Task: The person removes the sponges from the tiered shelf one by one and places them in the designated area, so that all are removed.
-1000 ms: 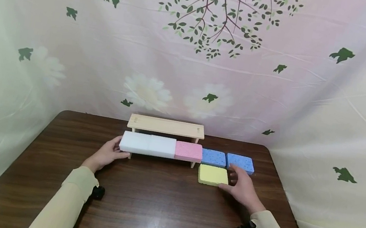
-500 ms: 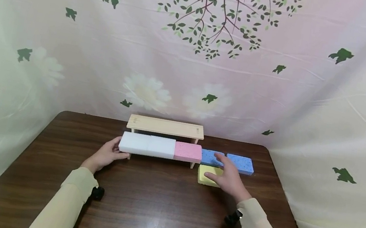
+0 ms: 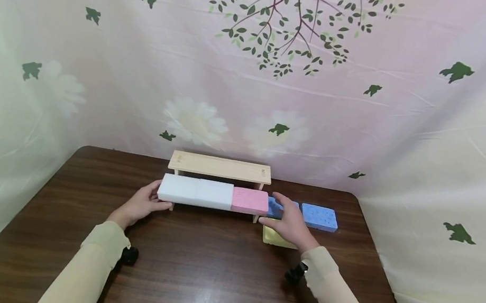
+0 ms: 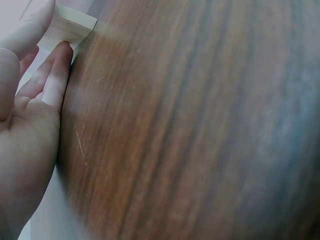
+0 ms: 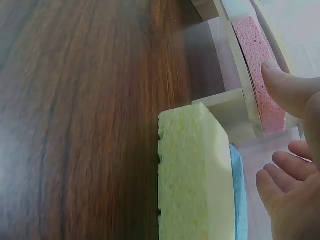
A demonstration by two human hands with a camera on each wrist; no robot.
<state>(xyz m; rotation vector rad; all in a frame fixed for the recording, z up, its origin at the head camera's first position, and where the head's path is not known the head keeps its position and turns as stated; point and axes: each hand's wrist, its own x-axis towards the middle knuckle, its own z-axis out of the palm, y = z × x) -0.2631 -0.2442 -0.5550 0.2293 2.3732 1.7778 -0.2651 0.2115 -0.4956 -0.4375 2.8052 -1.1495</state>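
Two white sponges point(image 3: 179, 189) and a pink sponge point(image 3: 249, 201) lie in a row on the front step of a small wooden stand point(image 3: 221, 167). My left hand point(image 3: 142, 205) rests at the row's left end, relaxed fingers beside the white sponge; their exact contact is hidden. My right hand point(image 3: 293, 227) hovers at the right end, thumb and fingers spread apart. In the right wrist view its thumb lies close to the pink sponge point(image 5: 260, 70). Beneath this hand are a yellow sponge point(image 5: 185, 175) and a blue sponge point(image 5: 240, 195), both partly covered in the head view.
A second blue sponge point(image 3: 319, 216) lies on the table right of my right hand. The stand's upper step stands behind the row. Brown wooden table point(image 3: 203, 273) spreads in front. A printed curtain point(image 3: 252, 94) hangs behind and at both sides.
My right hand has left the yellow sponge and moved left and slightly back to the pink sponge's end. My left hand and the sponges have stayed in place.
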